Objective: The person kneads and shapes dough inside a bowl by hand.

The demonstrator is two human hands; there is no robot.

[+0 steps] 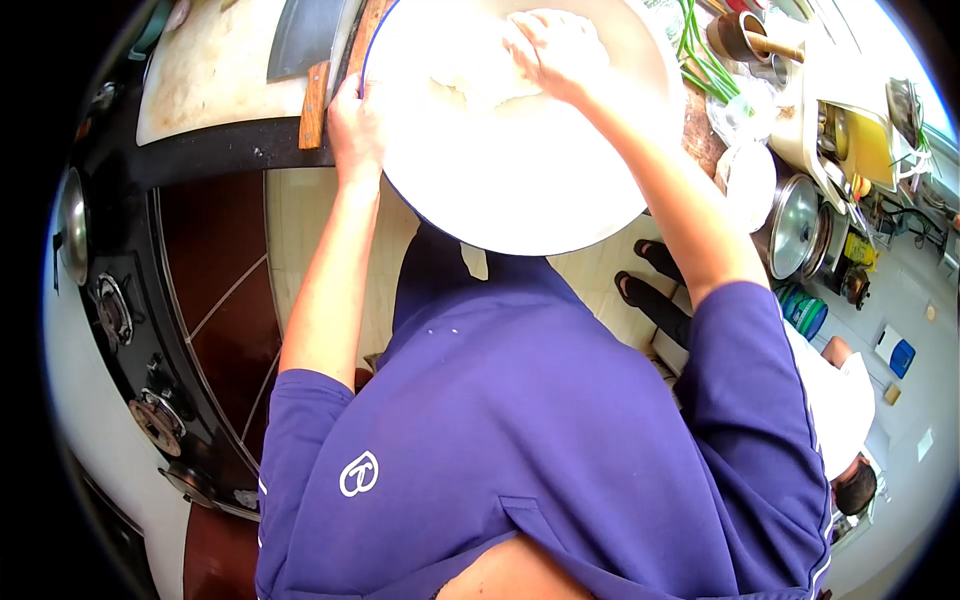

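Observation:
A large white basin [500,190] with a thin blue rim is in front of me, tilted slightly towards my body. My left hand [357,125] grips its left rim, thumb on the inner side. Inside, at the far part, lies a pale lump of dough [575,35], almost washed out by the bright light. My right hand [540,55] presses into this dough with its fingers curled. The fingertips are hard to make out against the white.
Left of the basin, a cleaver [305,40] with a wooden handle lies on a cutting board [200,75]. Green onions [705,60], a mortar [735,38] and a lidded pot [793,225] stand to the right. Another person [835,400] is at the right; a gas stove [115,310] is left.

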